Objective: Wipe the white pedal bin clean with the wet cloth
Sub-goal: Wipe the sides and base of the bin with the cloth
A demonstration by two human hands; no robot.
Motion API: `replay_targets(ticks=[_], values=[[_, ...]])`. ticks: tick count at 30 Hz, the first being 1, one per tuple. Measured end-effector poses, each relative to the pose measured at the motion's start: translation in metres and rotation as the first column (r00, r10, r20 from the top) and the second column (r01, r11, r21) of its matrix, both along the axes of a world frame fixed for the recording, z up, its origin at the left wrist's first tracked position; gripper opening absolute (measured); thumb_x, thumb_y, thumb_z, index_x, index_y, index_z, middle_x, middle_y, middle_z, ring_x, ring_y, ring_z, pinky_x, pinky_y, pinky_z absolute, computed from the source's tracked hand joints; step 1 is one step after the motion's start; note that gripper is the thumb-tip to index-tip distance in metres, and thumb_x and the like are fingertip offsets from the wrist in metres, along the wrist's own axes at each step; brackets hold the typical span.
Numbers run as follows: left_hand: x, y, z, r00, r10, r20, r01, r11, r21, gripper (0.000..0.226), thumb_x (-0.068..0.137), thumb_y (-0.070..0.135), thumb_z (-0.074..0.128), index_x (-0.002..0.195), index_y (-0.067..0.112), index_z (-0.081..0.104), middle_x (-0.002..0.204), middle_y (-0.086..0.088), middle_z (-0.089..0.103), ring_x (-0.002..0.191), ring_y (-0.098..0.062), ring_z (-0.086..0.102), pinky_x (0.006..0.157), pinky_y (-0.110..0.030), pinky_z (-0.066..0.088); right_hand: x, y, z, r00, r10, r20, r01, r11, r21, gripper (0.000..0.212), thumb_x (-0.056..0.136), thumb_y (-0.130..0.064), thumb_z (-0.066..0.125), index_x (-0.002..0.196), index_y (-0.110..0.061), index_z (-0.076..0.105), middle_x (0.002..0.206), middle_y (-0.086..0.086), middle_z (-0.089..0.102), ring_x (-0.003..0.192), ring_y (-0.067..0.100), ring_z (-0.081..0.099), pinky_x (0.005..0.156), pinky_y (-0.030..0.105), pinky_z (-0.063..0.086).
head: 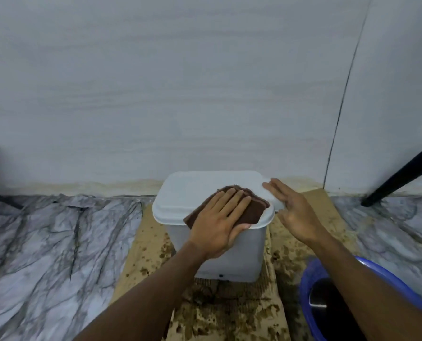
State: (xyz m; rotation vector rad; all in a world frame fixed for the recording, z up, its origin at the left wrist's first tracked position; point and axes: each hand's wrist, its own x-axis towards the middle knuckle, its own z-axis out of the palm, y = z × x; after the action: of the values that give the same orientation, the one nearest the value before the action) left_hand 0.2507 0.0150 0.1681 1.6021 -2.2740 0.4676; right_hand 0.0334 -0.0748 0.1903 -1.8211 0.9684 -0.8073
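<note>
The white pedal bin point(242, 252) stood upright on a sheet of stained cardboard point(141, 247) laid over the marble-patterned floor point(45, 242), with its rear side close to the pale wall point(205, 94). The lid point(187, 193) was closed. A folded brown cloth point(254, 210) lay on the right front part of the lid, reaching its right edge. The left hand point(217, 222) rested flat on the cloth, its fingers point(229, 200) extended and pressed down on the fabric, gripping nothing, while the thumb lay along the front rim of the lid. The right hand point(293, 207) was positioned just beside the right edge of the lid, fingers straight and slightly spread, holding nothing; the fingertips overlapped the right rear corner of the lid. A blue bucket point(303, 286) containing dark liquid stood on the floor near the front right corner of the cardboard. A black slanted leg point(402, 173) met the floor at the right, well apart from the bin.
</note>
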Motion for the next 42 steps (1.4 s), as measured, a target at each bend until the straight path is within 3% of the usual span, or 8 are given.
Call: replay_targets(ticks=[6, 12, 15, 19, 25, 30, 37, 42], values=[[0.044, 0.011, 0.03, 0.949, 0.075, -0.307, -0.095, 0.994, -0.049, 0.038, 0.108, 0.033, 0.045, 0.145, 0.025, 0.05, 0.144, -0.006, 0.058, 0.136, -0.021, 0.043, 0.118, -0.025, 0.02, 0.01, 0.004, -0.003, 0.998, -0.054, 0.036, 0.058, 0.993, -0.106, 0.077, 0.078, 0.021, 0.053, 0.139, -0.024, 0.05, 0.149, -0.012, 0.044, 0.141, 0.006, 0.037, 0.101, 0.003, 0.032], [0.109, -0.042, 0.063, 0.812, 0.502, -0.296, -0.306, 0.8, 0.516, 0.049, 0.11, 0.036, 0.033, 0.154, 0.016, 0.041, 0.16, -0.003, 0.038, 0.147, -0.024, 0.03, 0.121, -0.039, 0.021, 0.017, 0.016, -0.006, 0.99, -0.13, 0.057, 0.136, 0.984, -0.113, 0.074, 0.074, 0.016, 0.056, 0.14, -0.018, 0.055, 0.149, -0.012, 0.045, 0.138, 0.007, 0.04, 0.093, -0.002, 0.034], [0.118, -0.057, 0.063, 0.817, 0.502, -0.282, -0.302, 0.79, 0.533, 0.043, 0.109, 0.039, 0.035, 0.14, 0.017, 0.052, 0.144, -0.004, 0.054, 0.134, -0.03, 0.045, 0.11, -0.044, 0.033, 0.019, 0.024, 0.0, 0.985, -0.159, -0.064, 0.143, 0.97, -0.198, 0.076, 0.072, -0.024, 0.064, 0.146, -0.032, 0.047, 0.154, -0.01, 0.041, 0.13, 0.014, 0.049, 0.108, 0.031, 0.043], [0.121, -0.065, 0.065, 0.772, 0.545, -0.327, -0.311, 0.772, 0.554, 0.028, 0.105, 0.044, 0.039, 0.099, 0.03, 0.063, 0.098, 0.003, 0.063, 0.101, -0.026, 0.058, 0.082, -0.04, 0.042, 0.041, 0.037, -0.001, 0.867, -0.163, -0.47, -0.067, 0.898, -0.435, 0.101, 0.064, -0.079, 0.061, 0.152, -0.048, 0.022, 0.163, -0.01, 0.011, 0.153, 0.013, -0.002, 0.122, 0.058, 0.004], [0.129, -0.059, 0.064, 0.756, 0.569, -0.324, -0.332, 0.76, 0.559, 0.04, 0.104, 0.048, 0.042, 0.125, 0.024, 0.065, 0.111, -0.005, 0.057, 0.117, -0.03, 0.049, 0.099, -0.045, 0.042, 0.041, 0.009, -0.024, 0.912, -0.166, -0.376, -0.118, 0.771, -0.626, 0.092, 0.061, -0.053, 0.084, 0.143, -0.044, 0.042, 0.156, 0.004, 0.038, 0.148, 0.026, 0.022, 0.107, 0.076, 0.014], [0.122, -0.039, 0.064, 0.737, 0.625, -0.258, -0.431, 0.728, 0.534, 0.056, 0.103, 0.055, 0.037, 0.137, 0.016, 0.059, 0.128, -0.014, 0.055, 0.128, -0.035, 0.041, 0.105, -0.048, 0.041, 0.031, -0.028, -0.003, 0.883, 0.031, -0.468, -0.278, 0.839, -0.468, 0.089, 0.065, -0.043, 0.089, 0.137, -0.052, 0.038, 0.159, -0.012, 0.028, 0.151, 0.011, 0.005, 0.116, 0.069, -0.003], [0.088, -0.003, 0.045, 0.664, 0.661, -0.349, -0.514, 0.742, 0.43, 0.051, 0.103, 0.053, 0.039, 0.139, 0.019, 0.054, 0.128, -0.015, 0.054, 0.123, -0.036, 0.042, 0.105, -0.046, 0.034, 0.029, -0.059, 0.021, 0.616, -0.272, -0.739, -0.251, 0.821, -0.512, 0.087, 0.083, -0.056, 0.07, 0.152, -0.052, 0.017, 0.165, -0.015, 0.009, 0.154, 0.018, -0.003, 0.115, 0.07, 0.007], [0.096, 0.003, 0.043, 0.563, 0.576, -0.593, -0.296, 0.81, 0.506, 0.045, 0.101, 0.054, 0.045, 0.127, 0.024, 0.066, 0.116, -0.002, 0.07, 0.11, -0.027, 0.062, 0.094, -0.04, 0.047, 0.048, -0.004, 0.017, 0.712, -0.125, -0.691, -0.196, 0.909, -0.367, 0.109, 0.073, -0.066, 0.072, 0.155, -0.044, 0.004, 0.166, 0.0, -0.017, 0.151, 0.023, -0.02, 0.118, 0.064, 0.002]])
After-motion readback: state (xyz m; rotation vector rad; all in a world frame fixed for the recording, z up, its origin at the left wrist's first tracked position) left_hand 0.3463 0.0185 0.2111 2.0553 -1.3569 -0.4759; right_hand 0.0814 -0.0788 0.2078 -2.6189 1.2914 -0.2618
